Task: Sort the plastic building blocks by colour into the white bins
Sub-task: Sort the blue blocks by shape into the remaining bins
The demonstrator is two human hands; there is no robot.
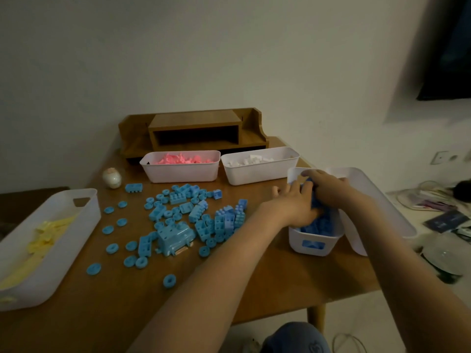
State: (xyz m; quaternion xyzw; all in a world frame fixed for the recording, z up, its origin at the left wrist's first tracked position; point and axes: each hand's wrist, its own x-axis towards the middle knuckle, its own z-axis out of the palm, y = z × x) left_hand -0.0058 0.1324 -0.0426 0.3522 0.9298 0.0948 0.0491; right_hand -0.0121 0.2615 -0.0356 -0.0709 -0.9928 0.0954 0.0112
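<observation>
Step in hand, by the look of it: emptying a double handful of blue blocks [315,202] into the small white bin [298,238], right of centre in the frame.

Left hand [293,206] with fingers stretched, pressed flat against the handful from the left side. Right hand [328,191] with fingers bent down over the same blocks, clasping them from above. Both held just over the mouth of the bin, already rather full of blue.

Probably still far from the end: a big loose pile [193,215] of the same colour lying in the middle of the tabletop [293,289], with round wheel-like pieces [112,248] scattered toward the lower left.

Next, most likely: releasing over the bin, then reaching back left for another scoop. Some care needed at the rim, to avoid spilling from so full a bin.

Look of the blocks: light blue, hard plastic, studded bricks of several sizes, one bulky piece [175,238] among them.

Other colours apparently sorted already: pink bin [181,174] and white-block bin [257,174] at upper centre, yellow bin [63,263] at far left.
</observation>
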